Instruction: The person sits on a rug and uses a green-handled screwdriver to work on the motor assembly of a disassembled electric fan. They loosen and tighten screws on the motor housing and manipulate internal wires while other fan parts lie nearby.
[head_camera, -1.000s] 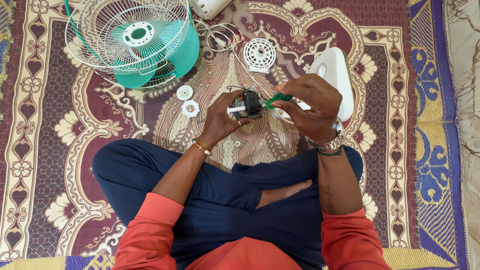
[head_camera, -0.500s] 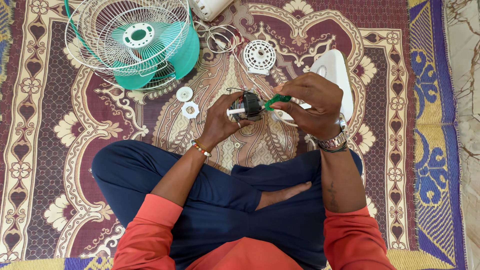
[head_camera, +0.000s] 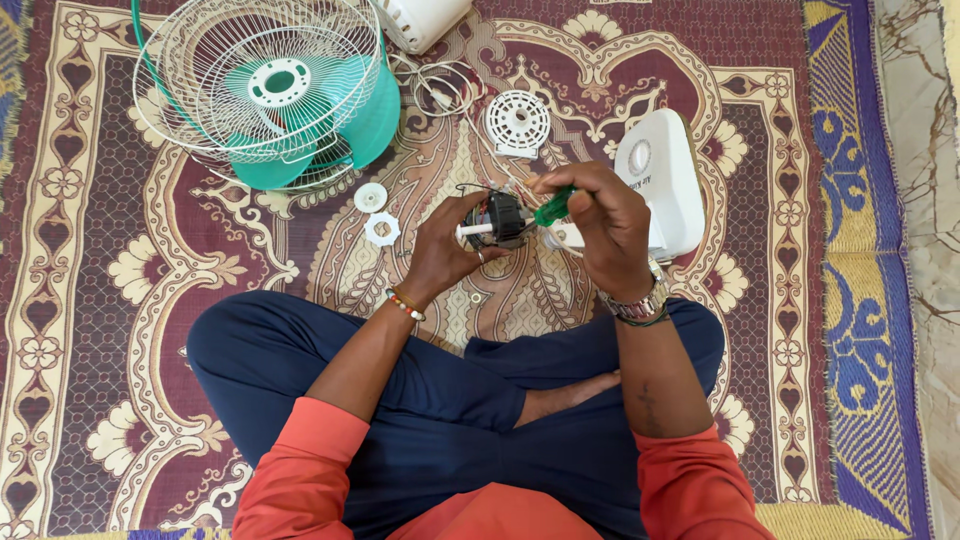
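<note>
I sit cross-legged on a patterned rug. My left hand (head_camera: 445, 248) grips a small black fan motor (head_camera: 497, 220) with a white shaft that sticks out to the left and thin wires at its top. My right hand (head_camera: 605, 222) holds a green-handled screwdriver (head_camera: 551, 206) whose tip points into the motor's right side. Both hands hover just above the rug in front of my knees. Behind my right hand lies the white fan base housing (head_camera: 662, 180).
A white wire fan guard with green blades (head_camera: 270, 95) lies at the upper left. Two small white rings (head_camera: 376, 212) lie beside it. A round white vented cover (head_camera: 517, 123), a coiled white cord (head_camera: 440, 88) and another white part (head_camera: 420, 18) lie further back. Bare floor (head_camera: 920, 200) runs along the right.
The hands have stayed in almost the same place. My right hand has shifted the screwdriver slightly against the motor.
</note>
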